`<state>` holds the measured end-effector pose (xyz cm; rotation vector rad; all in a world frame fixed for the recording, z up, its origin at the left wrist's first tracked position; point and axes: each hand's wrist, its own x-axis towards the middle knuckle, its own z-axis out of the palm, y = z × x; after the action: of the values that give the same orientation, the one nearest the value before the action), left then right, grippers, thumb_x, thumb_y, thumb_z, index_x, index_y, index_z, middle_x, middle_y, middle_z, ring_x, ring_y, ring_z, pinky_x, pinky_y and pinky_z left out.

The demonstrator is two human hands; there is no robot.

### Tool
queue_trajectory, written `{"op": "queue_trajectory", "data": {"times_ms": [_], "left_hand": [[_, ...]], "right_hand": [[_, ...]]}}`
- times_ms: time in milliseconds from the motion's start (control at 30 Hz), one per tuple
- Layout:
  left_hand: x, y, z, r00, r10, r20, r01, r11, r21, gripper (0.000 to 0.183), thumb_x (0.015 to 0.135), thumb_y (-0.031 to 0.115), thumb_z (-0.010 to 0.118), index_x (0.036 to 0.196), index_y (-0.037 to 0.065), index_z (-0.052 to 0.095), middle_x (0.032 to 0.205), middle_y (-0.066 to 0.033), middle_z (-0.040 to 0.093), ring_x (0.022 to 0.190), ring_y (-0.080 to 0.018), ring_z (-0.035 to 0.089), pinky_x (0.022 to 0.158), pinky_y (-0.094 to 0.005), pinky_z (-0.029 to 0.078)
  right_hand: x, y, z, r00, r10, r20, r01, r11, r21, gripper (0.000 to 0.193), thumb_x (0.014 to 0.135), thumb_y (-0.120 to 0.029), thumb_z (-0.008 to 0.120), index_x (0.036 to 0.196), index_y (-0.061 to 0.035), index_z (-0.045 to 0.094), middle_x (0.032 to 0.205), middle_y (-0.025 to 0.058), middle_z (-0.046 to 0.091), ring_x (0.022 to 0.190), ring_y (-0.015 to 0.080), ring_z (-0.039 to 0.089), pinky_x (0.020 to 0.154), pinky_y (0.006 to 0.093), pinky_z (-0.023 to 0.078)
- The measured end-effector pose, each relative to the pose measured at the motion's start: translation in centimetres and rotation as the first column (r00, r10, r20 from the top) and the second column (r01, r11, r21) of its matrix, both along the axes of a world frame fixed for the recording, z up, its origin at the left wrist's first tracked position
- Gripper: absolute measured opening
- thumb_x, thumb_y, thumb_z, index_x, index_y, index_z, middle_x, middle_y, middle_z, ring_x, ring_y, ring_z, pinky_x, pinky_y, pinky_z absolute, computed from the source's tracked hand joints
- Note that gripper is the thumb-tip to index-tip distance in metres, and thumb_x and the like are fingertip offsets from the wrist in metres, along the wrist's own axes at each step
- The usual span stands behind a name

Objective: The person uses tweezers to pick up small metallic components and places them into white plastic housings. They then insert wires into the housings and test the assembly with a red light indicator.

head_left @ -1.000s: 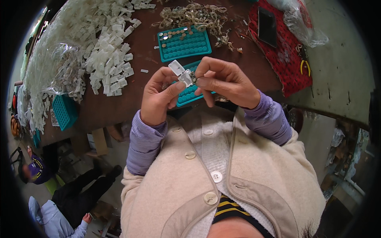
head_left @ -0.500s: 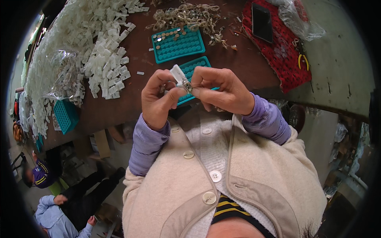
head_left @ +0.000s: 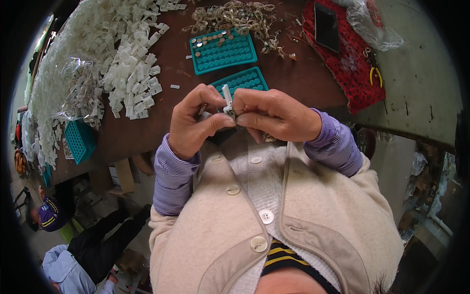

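Brown worktop [head_left: 301,81]: our left hand [head_left: 191,122] and right hand [head_left: 281,115] meet over a small white case [head_left: 226,95], held near our chest. Any marking on the case is too small for us to read, as is any on the plastic bags [head_left: 78,88] at far left.

The case sits between the two hands, at the fingertips. Our left grip is closed on its left side, thumb below and forefinger above. Our right grip is pinched at its right side, on a metal piece [head_left: 231,112] mostly hidden by the fingers. The case shows nearly edge-on: one slim, pale panel stands up above the thumbs, and the dull metal piece glints low down beside it. A tan strand [head_left: 268,138] shows beneath our right hand.

Just beyond our hands lies a teal lower tray [head_left: 247,78], partly covered by them; past it, an upper tray [head_left: 227,58] carries round discs [head_left: 210,39] in its far rows. A tangle of cord [head_left: 235,17] lies behind. White parts [head_left: 139,73] heap up at left, near a teal basket [head_left: 81,142]. At right, a dark phone [head_left: 326,29] and yellow-handled pliers [head_left: 376,77] rest on red cloth [head_left: 360,93].
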<state>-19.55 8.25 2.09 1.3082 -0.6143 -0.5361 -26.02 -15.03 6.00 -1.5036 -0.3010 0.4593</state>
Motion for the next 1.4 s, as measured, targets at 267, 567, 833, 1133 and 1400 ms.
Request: {"op": "queue_trajectory", "data": {"times_ms": [267,567,833,1133,1400], "left_hand": [[-2.7,-1.7,1.3,0.958,0.262,0.118,-0.283,0.933,0.222,0.017,0.097,0.007,0.079,0.110,0.002,0.069,0.089,0.0011,0.068,0.067,-0.0012,0.051,0.053,-0.0194,0.039],[-2.5,-3.9,0.5,0.872,0.347,-0.345,-0.349,0.935,0.059,0.017,0.101,0.011,0.076,0.115,0.003,0.071,0.088,0.0002,0.072,0.056,-0.0003,0.046,0.046,-0.0193,0.030],[-3.2,-4.5,1.2,0.917,0.366,-0.160,-0.346,0.928,0.142,0.017,0.101,0.011,0.076,0.114,0.003,0.070,0.091,0.0002,0.072,0.059,-0.0005,0.048,0.048,-0.0190,0.034],[-2.4,-4.2,-0.2,0.887,0.279,-0.369,-0.261,0.960,0.099,0.015,0.102,0.015,0.074,0.113,0.004,0.071,0.088,0.0012,0.071,0.059,-0.0011,0.054,0.047,-0.0178,0.036],[0.4,-1.9,-1.5,0.769,0.416,-0.486,-0.471,0.882,0.010,0.023,0.107,0.021,0.069,0.121,0.003,0.070,0.107,-0.0100,0.079,0.058,-0.0024,0.055,0.044,-0.0176,0.036]], "right_hand": [[0.1,-0.2,-0.8,0.745,-0.053,0.665,0.403,0.830,-0.385,0.014,0.088,-0.003,0.070,0.094,-0.0071,0.059,0.067,0.0093,0.060,0.063,0.0276,0.064,0.065,0.0387,0.050],[-1.2,0.3,-2.0,0.726,-0.339,0.599,0.571,0.783,-0.248,0.013,0.085,0.002,0.074,0.089,-0.0065,0.064,0.068,0.0020,0.058,0.064,0.0165,0.053,0.065,0.0322,0.045],[-1.7,-0.6,-2.6,0.726,-0.425,0.541,0.608,0.764,-0.215,0.010,0.089,0.001,0.075,0.090,-0.0052,0.067,0.072,0.0007,0.058,0.069,0.0129,0.052,0.060,0.0293,0.045],[-0.7,-0.1,-2.4,0.413,-0.284,0.865,0.754,0.639,-0.150,0.017,0.084,-0.005,0.082,0.096,-0.0051,0.070,0.084,0.0065,0.066,0.081,0.0260,0.066,0.087,0.0413,0.055],[5.6,1.4,-2.8,0.585,-0.318,0.746,0.616,0.773,-0.153,0.016,0.082,-0.009,0.084,0.096,-0.0070,0.075,0.090,0.0090,0.065,0.087,0.0319,0.068,0.076,0.0407,0.055]]}}
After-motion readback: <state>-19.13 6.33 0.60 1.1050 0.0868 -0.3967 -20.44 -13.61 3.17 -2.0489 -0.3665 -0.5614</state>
